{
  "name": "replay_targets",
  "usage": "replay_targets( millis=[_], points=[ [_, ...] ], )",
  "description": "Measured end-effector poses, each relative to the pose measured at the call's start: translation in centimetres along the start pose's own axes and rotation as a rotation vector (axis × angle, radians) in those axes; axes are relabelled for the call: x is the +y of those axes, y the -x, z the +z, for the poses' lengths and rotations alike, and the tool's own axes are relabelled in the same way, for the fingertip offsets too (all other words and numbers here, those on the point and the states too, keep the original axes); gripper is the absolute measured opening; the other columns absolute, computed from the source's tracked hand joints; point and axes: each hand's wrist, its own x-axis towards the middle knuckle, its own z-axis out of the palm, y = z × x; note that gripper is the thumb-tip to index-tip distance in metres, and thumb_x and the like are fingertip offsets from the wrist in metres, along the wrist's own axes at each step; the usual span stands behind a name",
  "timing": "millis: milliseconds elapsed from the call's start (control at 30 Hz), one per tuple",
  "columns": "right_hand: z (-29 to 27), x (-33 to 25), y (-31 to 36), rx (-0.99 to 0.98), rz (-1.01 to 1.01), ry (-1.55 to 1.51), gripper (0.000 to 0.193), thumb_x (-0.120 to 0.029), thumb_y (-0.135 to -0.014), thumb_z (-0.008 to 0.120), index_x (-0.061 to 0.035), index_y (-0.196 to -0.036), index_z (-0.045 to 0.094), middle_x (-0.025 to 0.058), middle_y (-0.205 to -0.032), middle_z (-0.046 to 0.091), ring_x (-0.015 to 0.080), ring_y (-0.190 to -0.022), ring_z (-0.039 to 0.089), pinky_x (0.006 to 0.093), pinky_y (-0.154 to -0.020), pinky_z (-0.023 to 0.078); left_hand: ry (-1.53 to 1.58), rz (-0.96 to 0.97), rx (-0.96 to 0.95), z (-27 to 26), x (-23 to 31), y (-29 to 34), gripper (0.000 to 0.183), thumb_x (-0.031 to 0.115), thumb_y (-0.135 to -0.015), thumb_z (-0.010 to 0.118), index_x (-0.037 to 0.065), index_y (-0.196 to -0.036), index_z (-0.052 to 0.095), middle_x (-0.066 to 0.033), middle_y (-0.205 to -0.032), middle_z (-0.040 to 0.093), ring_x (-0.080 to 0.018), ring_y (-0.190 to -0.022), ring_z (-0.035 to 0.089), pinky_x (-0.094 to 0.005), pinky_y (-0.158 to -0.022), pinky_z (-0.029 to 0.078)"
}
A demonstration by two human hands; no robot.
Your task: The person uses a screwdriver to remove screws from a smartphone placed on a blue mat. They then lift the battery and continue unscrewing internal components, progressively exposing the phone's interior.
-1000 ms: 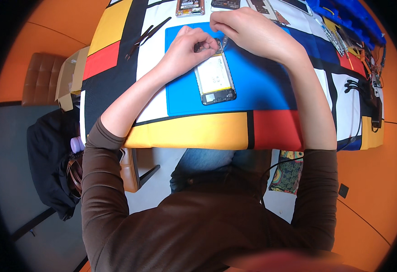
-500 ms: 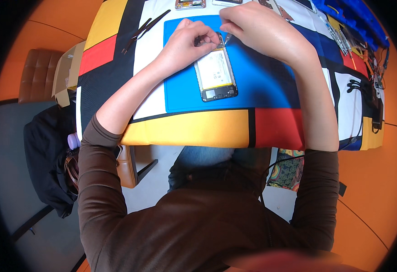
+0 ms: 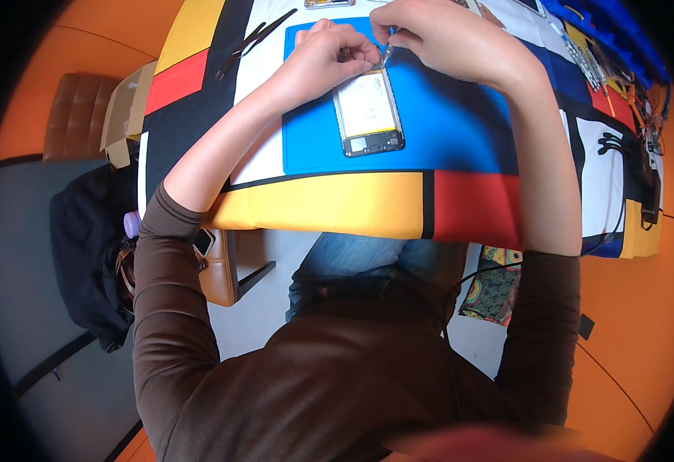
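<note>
An opened smartphone (image 3: 368, 108) lies on a blue work mat (image 3: 452, 138), its pale battery and dark lower board exposed. My left hand (image 3: 332, 55) is at the phone's upper end, thumb and fingers pressed together there. Whatever sits between those fingertips is hidden. From the upper right my right hand (image 3: 437, 42) reaches in, its fingers closed round a slim tool (image 3: 388, 54) with a silvery tip. That tip points down at the upper right corner of the phone, close to my left fingertips. Most of the tool is covered by my right hand, so its kind is unclear.
Dark tweezers (image 3: 254, 42) lie to the left of the mat. Another device part (image 3: 329, 2) is at the far edge. On the right are several slim tools (image 3: 583, 58), a blue tray (image 3: 622, 38) and black cables (image 3: 614, 142). A cardboard box (image 3: 125, 115) stands at left.
The whole view has shifted a little, so the table and phone appear higher. Both hands stay at the phone's upper end, with the tool still in my right hand.
</note>
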Motion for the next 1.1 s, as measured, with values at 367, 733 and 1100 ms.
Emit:
replay_targets(
  millis=[367,733,1100],
  points=[
    [0.1,1.4,0.2,-0.097,0.086,-0.059,0.029,-0.014,-0.099,0.056,-0.0084,-0.126,0.061,0.0179,-0.101,0.067,0.0349,-0.093,0.064,0.0418,-0.086,0.051,0.046,-0.065,0.022,0.1,1.3,0.3,0.016,0.023,-0.097,0.073,0.013,-0.109,0.078,-0.0054,-0.101,0.068,-0.0159,-0.105,0.057,-0.0315,-0.084,0.053],
    [0.6,1.0,0.6,0.016,0.058,0.082,0.024,-0.017,-0.099,0.055,-0.0061,-0.117,0.065,0.0186,-0.098,0.068,0.0359,-0.094,0.065,0.0422,-0.087,0.051,0.117,-0.111,0.063,-1.4,4.1,-0.2,0.012,0.012,-0.093,0.073,0.004,-0.101,0.069,-0.0071,-0.097,0.066,-0.0184,-0.087,0.064,-0.0298,-0.080,0.052],
    [-0.2,0.6,0.6,-0.043,0.056,-0.014,0.036,-0.012,-0.094,0.051,-0.0097,-0.126,0.068,0.0208,-0.109,0.072,0.0366,-0.104,0.069,0.0447,-0.090,0.054,0.139,-0.121,-0.008,-1.6,4.0,-0.7,0.012,0.012,-0.093,0.073,0.003,-0.100,0.068,-0.0048,-0.092,0.061,-0.0123,-0.079,0.058,-0.0273,-0.074,0.048]
  ],
)
